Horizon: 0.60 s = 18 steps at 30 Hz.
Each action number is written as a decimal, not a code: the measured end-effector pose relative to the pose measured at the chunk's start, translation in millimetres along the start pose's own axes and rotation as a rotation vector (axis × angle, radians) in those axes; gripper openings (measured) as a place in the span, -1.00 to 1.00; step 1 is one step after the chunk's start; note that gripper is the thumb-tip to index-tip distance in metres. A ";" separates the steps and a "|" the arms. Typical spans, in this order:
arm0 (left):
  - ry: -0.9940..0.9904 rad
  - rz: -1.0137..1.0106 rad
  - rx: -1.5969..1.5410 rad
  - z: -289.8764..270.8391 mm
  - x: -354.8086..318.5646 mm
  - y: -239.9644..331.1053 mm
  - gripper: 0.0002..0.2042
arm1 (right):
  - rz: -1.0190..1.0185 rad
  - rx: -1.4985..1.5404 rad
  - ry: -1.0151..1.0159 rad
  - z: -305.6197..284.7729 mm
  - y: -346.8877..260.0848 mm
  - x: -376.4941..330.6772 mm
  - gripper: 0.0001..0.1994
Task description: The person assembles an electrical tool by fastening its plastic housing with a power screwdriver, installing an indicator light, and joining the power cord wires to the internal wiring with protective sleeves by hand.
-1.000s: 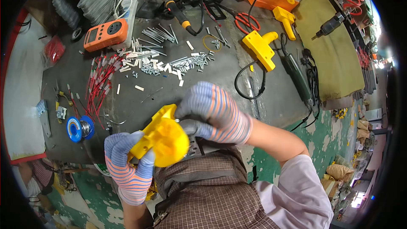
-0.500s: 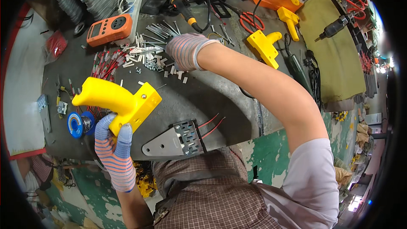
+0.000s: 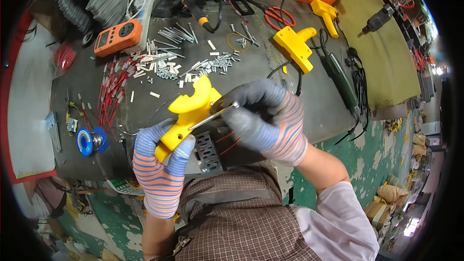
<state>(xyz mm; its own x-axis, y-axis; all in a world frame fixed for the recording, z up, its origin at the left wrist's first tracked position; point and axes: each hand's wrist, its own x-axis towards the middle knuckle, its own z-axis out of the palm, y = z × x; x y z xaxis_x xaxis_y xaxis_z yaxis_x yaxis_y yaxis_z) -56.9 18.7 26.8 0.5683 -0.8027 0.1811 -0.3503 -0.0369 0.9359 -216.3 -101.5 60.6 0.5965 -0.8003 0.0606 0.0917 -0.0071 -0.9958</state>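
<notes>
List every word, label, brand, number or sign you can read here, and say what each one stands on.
No text can be read clearly enough to quote.
Blue wire spool: marks on its round end face, too small to read.
Orange plug-in meter: any figures or markings by its display, too small to read.
Yellow pistol-grip handle in the left hand: no lettering visible.
</notes>
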 end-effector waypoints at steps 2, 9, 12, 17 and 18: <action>0.009 0.024 0.038 8.5 -0.2 1.3 -0.66 | -0.030 -0.104 0.038 0.2 2.5 -4.6 -0.83; 0.007 0.195 0.109 21.7 -0.3 3.8 -0.64 | -0.318 -0.320 -0.008 -11.7 -0.5 -13.9 -0.85; 0.032 0.228 0.191 22.3 -0.1 4.9 -0.63 | -0.379 -0.339 0.019 -17.5 1.0 -11.6 -0.85; -0.023 0.539 0.561 18.4 5.0 13.9 -0.64 | -0.312 -0.468 0.034 -10.5 -1.8 -8.1 -0.83; -0.031 0.544 0.555 21.4 5.5 16.3 -0.64 | -0.434 -0.633 0.021 -7.7 1.9 -5.0 -0.81</action>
<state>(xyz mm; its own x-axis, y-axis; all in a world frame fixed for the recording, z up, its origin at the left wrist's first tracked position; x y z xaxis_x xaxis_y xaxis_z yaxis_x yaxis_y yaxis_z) -75.5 0.9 36.6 0.1915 -0.8093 0.5553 -0.9002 0.0806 0.4280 -225.3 -102.2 57.9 0.5953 -0.6589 0.4598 -0.1641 -0.6599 -0.7332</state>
